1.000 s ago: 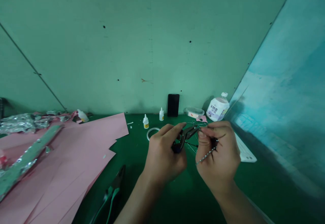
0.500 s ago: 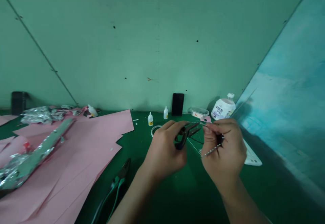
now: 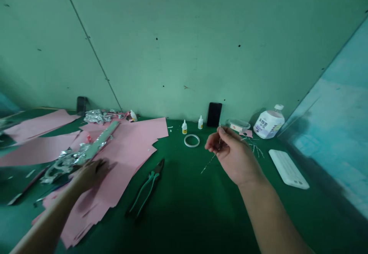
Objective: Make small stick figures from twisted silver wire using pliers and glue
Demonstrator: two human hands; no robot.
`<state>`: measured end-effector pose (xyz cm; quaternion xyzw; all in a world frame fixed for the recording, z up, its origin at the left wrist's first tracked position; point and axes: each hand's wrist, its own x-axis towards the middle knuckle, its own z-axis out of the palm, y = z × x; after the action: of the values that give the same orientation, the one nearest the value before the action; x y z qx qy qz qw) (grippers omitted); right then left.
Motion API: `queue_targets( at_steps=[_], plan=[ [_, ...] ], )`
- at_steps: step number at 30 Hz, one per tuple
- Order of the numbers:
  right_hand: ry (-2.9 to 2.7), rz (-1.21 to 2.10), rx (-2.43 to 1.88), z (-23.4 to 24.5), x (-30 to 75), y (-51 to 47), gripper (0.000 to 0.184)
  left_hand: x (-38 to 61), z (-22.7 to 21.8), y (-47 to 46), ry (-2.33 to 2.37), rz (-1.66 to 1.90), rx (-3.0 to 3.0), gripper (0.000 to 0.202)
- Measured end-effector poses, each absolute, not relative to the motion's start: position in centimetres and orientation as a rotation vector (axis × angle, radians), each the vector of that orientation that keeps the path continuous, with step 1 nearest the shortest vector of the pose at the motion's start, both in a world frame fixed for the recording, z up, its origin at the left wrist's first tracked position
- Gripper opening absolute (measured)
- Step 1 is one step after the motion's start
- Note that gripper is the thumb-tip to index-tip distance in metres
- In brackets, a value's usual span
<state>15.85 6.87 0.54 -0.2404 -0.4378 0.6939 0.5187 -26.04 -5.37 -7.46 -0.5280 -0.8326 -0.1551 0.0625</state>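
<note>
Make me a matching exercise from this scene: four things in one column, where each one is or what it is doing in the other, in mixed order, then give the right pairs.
Things
1. Right hand
2. Left hand
3. Green-handled pliers
4. Black phone

Places or states
A. Upright against the green wall
B. Lying on the green mat beside the pink paper
C. Pinching a thin metal strand
D. Over the pink paper

Right pairs: 1-C, 2-D, 3-B, 4-A
</note>
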Motion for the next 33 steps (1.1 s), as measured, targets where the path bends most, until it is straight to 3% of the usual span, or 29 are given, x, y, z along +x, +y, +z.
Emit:
queue_targets(
  at_steps=[4,7,10,12,14,15,18,20,22,24,27,33],
  plan=[
    [-0.921,1.747,-0.488,0.2,15.0,6.5,0.009,-21.7,-6.6,-6.6,-2.49,-0.581,-1.37,0.036],
    [-1.055,1.631,-0.452,0.1,14.2,5.5,0.011,-13.2,-6.0,-7.4,-2.636,-1.013,-1.501,0.039],
    [-1.416,1.336,-0.47,0.3,13.3,3.4,0.01,-3.7,-5.6,-7.2,-2.916,-1.814,-2.099,0.06],
    [-1.734,1.096,-0.486,0.3,13.0,1.7,0.005,0.9,-5.0,-6.1,-2.861,-2.608,-2.248,0.065],
    [-2.054,0.795,-0.449,-0.2,13.0,0.2,0.01,3.0,-4.4,-4.5,-2.471,-3.304,-2.129,0.044],
    [-2.171,0.614,-0.429,-0.8,13.2,-0.3,0.014,3.2,-4.2,-3.7,-2.331,-3.415,-2.088,0.036],
    [-2.284,0.193,-0.466,-3.7,14.8,-0.8,0.015,2.0,-4.6,-1.1,-2.407,-3.353,-2.172,0.025],
    [-2.273,0.157,-0.567,-6.2,16.0,-0.6,0.017,0.9,-5.8,0.4,-2.407,-3.389,-2.179,0.027],
    [-2.223,0.433,-0.665,-8.8,16.7,-0.1,0.02,0.2,-7.6,1.6,-2.35,-3.387,-2.183,0.038],
    [-1.971,0.929,-0.756,-11.1,16.7,0.5,0.045,0.0,-9.7,2.3,-2.382,-3.349,-2.143,0.043],
    [-1.475,1.45,-0.999,-13.5,16.1,1.3,0.044,0.2,-12.4,2.6,-2.513,-3.24,-2.169,0.038],
    [-1.469,1.69,-1.186,-14.1,16.5,2.1,0.032,0.8,-14.3,2.7,-2.573,-2.781,-2.365,0.029]
  ],
)
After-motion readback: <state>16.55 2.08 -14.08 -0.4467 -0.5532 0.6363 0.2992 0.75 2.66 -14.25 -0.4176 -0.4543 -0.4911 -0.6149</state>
